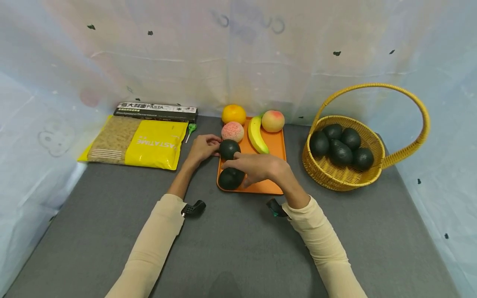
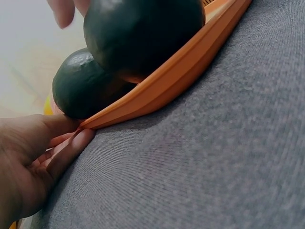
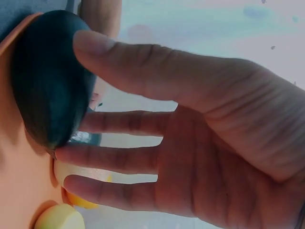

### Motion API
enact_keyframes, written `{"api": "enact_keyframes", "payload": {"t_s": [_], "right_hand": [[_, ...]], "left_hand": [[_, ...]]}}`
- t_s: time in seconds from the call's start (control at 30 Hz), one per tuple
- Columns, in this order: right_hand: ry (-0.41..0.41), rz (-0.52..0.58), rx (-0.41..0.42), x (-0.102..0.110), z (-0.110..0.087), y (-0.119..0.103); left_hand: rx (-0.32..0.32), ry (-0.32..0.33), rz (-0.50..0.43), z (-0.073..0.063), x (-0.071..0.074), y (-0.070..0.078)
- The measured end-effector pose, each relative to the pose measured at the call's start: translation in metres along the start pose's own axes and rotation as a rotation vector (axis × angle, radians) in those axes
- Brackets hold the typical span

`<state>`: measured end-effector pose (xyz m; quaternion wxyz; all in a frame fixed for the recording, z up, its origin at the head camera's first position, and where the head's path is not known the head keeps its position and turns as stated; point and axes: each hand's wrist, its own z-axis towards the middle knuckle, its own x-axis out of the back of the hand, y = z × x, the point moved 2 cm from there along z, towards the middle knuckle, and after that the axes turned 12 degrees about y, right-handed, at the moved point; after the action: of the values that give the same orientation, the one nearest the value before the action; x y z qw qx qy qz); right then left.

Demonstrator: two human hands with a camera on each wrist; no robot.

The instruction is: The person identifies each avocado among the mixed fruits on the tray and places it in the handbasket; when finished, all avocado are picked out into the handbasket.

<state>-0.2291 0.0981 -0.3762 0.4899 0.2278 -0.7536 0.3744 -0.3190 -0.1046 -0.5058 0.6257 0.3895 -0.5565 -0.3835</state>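
An orange tray (image 1: 277, 159) lies on the grey cloth, with two dark avocados along its left side. My left hand (image 1: 204, 147) pinches the tray's left rim beside the far avocado (image 1: 228, 149); the left wrist view shows thumb and fingers at the rim (image 2: 167, 86). My right hand (image 1: 261, 166) reaches over the tray to the near avocado (image 1: 229, 179). In the right wrist view its thumb tip overlaps this avocado (image 3: 50, 76), and the other fingers extend straight behind it. A pink round fruit (image 1: 232, 131), a banana (image 1: 257, 134) and a peach (image 1: 273, 121) are also on the tray.
An orange fruit (image 1: 234, 114) sits at the tray's far left corner. To the right stands a wicker basket (image 1: 320, 176) with several avocados and a tall handle (image 1: 422, 120). A yellow pasta bag (image 1: 156, 142), a dark pasta box (image 1: 156, 111) and a green lollipop (image 1: 191, 127) lie left.
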Motion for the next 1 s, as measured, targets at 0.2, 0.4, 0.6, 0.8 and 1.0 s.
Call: {"api": "enact_keyframes", "payload": {"t_s": [0.2,0.4,0.6,0.8,1.0], "right_hand": [[-0.026,-0.013,-0.071,-0.003,0.004,0.004],[-0.081,-0.037,-0.101,-0.005,0.008,0.007],[-0.104,-0.053,-0.115,-0.008,0.012,0.008],[-0.104,-0.050,-0.109,-0.011,0.014,0.008],[-0.109,-0.029,-0.091,-0.014,0.016,0.008]], "left_hand": [[-0.004,0.001,0.029,0.000,0.000,0.000],[0.023,-0.008,-0.015,0.002,0.000,0.002],[0.023,-0.003,-0.014,0.001,0.001,0.000],[0.025,0.002,0.013,-0.001,0.002,0.000],[0.009,0.005,0.023,0.000,0.001,-0.001]]}}
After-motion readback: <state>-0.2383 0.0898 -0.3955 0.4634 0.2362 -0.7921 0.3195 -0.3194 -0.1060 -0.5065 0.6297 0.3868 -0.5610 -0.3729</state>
